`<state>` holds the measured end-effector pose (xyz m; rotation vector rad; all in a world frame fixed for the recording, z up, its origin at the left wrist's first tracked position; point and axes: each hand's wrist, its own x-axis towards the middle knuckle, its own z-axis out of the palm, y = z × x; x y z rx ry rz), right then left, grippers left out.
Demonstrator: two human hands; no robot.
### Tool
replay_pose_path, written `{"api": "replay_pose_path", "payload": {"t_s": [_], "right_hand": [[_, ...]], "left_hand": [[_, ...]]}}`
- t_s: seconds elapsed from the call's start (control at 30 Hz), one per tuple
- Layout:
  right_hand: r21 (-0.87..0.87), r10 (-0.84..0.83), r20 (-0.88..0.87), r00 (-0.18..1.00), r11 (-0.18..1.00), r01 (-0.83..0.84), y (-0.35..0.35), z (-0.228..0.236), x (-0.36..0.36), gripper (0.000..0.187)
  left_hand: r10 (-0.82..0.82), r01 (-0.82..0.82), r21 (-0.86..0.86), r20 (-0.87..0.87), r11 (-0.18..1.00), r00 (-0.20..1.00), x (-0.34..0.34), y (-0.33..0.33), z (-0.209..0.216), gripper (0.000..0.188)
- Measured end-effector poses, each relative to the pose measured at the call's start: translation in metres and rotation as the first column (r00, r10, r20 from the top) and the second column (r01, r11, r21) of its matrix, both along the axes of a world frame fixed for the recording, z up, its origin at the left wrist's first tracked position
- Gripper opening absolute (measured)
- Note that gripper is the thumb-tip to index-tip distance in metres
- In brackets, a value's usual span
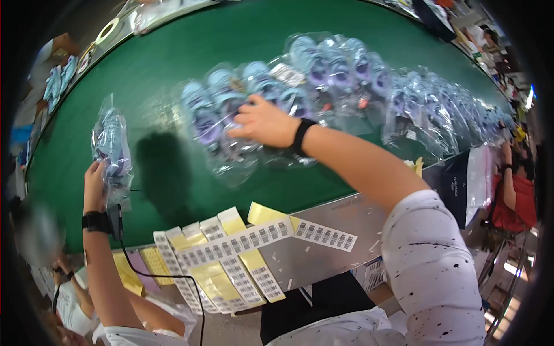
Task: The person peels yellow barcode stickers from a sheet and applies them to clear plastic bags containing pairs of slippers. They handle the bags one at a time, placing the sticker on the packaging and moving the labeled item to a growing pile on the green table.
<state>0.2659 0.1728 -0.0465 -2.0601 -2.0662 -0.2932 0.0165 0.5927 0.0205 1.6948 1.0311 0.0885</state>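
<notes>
The clear bags of blue and purple sandals (323, 75) on the green belt (173, 52) were smeared by motion, so single pairs could not be counted, and the row shrank toward the belt's far right end until nothing could be told apart. The right hand (264, 122) hid the bags beneath it. The left hand (94, 185) covered the lower end of its bag (111, 151). Print on the label strips (231, 245) at the belt's near edge was too small to tell. A blurred patch (37, 233) hid whatever lay at the left rim.
</notes>
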Motion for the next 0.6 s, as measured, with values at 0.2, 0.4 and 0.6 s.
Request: {"api": "replay_pose_path", "payload": {"t_s": [0.2,0.4,0.6], "right_hand": [[-0.166,-0.044,-0.05,0.998,0.985,0.035,-0.069,0.008,0.049,0.03],[-0.292,-0.298,-0.073,0.952,0.919,0.265,-0.135,0.031,0.076,0.045],[-0.268,-0.361,-0.369,0.857,0.924,0.273,-0.19,0.073,0.05,0.063]], "left_hand": [[-0.16,0.171,0.102,-0.109,0.98,0.981,-0.05,-0.164,0.129,0.04],[-0.267,0.297,-0.291,0.139,0.91,0.954,-0.101,-0.36,0.128,0.04],[-0.255,0.302,-0.247,0.206,0.921,0.945,-0.052,-0.52,0.093,0.03]]}}
